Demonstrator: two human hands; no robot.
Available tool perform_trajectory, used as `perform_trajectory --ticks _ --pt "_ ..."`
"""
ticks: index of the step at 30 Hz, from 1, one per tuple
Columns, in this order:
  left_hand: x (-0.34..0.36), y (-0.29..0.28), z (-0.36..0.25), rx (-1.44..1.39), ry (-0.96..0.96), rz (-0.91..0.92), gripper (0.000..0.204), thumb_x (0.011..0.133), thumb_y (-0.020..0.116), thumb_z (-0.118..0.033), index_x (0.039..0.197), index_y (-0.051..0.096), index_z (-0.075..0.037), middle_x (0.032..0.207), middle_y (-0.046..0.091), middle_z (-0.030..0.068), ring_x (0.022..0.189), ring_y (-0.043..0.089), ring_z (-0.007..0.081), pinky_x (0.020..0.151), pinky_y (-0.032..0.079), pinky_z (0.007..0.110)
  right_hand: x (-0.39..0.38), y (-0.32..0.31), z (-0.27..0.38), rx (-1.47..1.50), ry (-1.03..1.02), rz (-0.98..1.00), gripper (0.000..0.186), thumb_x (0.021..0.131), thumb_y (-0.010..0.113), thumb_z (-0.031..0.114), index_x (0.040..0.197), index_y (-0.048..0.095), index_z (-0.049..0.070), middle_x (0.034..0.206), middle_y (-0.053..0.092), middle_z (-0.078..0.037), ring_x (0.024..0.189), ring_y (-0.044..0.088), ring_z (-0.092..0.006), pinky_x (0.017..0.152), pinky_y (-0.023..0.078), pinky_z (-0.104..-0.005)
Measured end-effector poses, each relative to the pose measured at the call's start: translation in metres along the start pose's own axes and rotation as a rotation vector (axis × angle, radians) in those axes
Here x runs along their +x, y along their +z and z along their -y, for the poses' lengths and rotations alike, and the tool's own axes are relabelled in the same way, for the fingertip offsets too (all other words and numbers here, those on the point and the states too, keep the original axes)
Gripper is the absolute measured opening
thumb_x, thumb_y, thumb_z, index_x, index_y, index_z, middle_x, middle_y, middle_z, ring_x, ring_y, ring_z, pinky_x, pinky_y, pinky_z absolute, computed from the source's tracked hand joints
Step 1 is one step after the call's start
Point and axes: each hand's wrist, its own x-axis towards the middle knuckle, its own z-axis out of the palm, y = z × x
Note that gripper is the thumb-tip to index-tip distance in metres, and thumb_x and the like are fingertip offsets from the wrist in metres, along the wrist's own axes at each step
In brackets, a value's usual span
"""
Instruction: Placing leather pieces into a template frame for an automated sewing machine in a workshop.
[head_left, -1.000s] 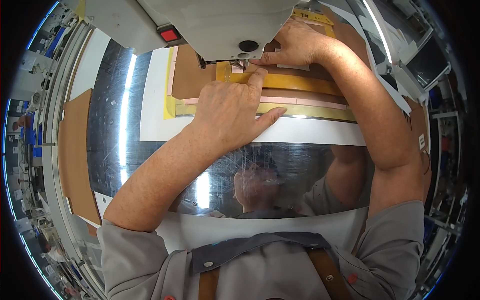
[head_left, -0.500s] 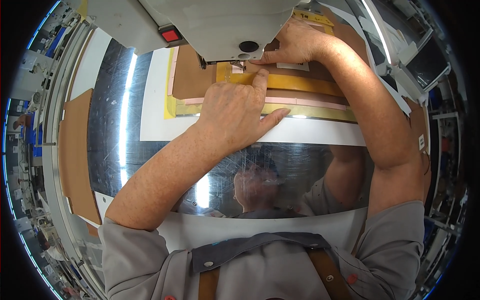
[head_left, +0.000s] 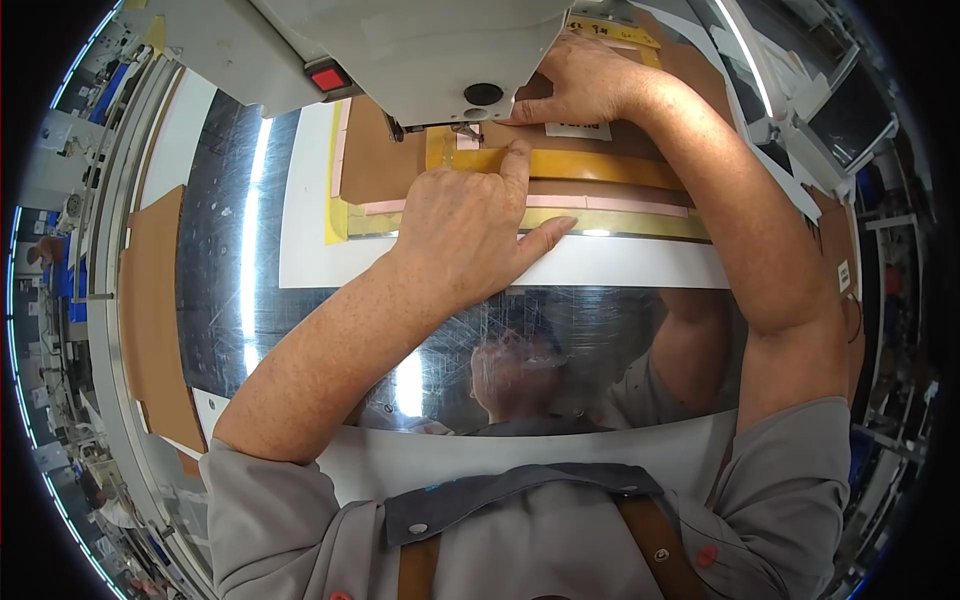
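Note:
My left hand (head_left: 458,225) lies on a flat brown template (head_left: 385,160) under the head of a sewing machine (head_left: 430,50). Its index fingertip presses beside a yellow strip (head_left: 600,168), close to the presser foot (head_left: 466,131); the thumb stretches away to the right and the other fingers curl under. Farther back, my right hand (head_left: 590,80) rests on the template with its thumb reaching toward the presser foot. The machine head hides some of its fingertips. A small pale piece (head_left: 467,143) sits under the foot. Neither hand visibly grasps anything.
Beneath the template lies a white sheet (head_left: 320,265) on a shiny metal table (head_left: 430,350). Brown cardboard (head_left: 160,320) stands at the left edge. A red switch (head_left: 327,78) is on the machine. At the upper right are a lamp (head_left: 745,60) and a dark screen (head_left: 845,110).
The view has shifted slightly, and more of the white label by my right hand shows. Both hands keep nearly the same pose and place on the template.

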Motion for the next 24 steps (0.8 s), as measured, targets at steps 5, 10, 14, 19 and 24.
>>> perform_trajectory --ticks 5,10,14,19,24 --pt "-0.006 -0.001 -0.003 -0.015 0.017 -0.007 0.076 0.095 0.061 -0.059 0.129 0.059 0.009 0.056 0.062 0.0125 0.05 0.064 0.0265 0.054 0.051 0.038 -0.003 0.007 -0.004 -0.027 -0.02 -0.037 0.078 0.091 0.062 0.064 0.151 0.048 0.015 0.156 0.046 -0.007 0.148 0.036 -0.0271 0.124 0.03 -0.0444" --pt "-0.013 -0.007 -0.006 -0.016 0.027 -0.016 0.074 0.094 0.063 -0.059 0.128 0.061 0.006 0.055 0.061 0.0119 0.05 0.062 0.0257 0.055 0.049 0.038 -0.003 0.014 -0.006 -0.03 -0.09 -0.1 0.073 0.093 0.063 0.06 0.15 0.05 0.016 0.153 0.049 -0.009 0.145 0.041 -0.0278 0.121 0.034 -0.0447" --pt "-0.014 -0.007 -0.005 -0.018 0.079 -0.069 0.067 0.089 0.071 -0.054 0.123 0.065 0.003 0.076 0.068 0.0126 0.068 0.066 0.0261 0.069 0.048 0.037 -0.006 0.028 -0.015 0.011 -0.178 -0.237 0.07 0.093 0.063 0.057 0.147 0.052 0.015 0.15 0.052 -0.01 0.142 0.044 -0.0284 0.119 0.036 -0.045" --pt "-0.017 -0.011 -0.005 0.03 0.176 -0.167 0.064 0.083 0.079 -0.045 0.122 0.063 0.003 0.122 0.064 0.0202 0.103 0.065 0.0293 0.086 0.048 0.041 -0.01 0.037 -0.015 0.075 -0.207 -0.298 0.061 0.094 0.065 0.052 0.141 0.057 0.015 0.144 0.057 -0.009 0.137 0.049 -0.0279 0.117 0.037 -0.0453" --pt "-0.029 0.003 -0.008 -0.119 0.162 -0.171 0.072 0.082 0.082 -0.04 0.131 0.054 0.004 0.139 0.056 0.0246 0.127 0.057 0.036 0.112 0.036 0.054 -0.016 0.038 -0.012 0.106 -0.229 -0.304 0.056 0.094 0.065 0.047 0.139 0.06 0.015 0.142 0.058 -0.009 0.136 0.05 -0.0274 0.116 0.038 -0.045"
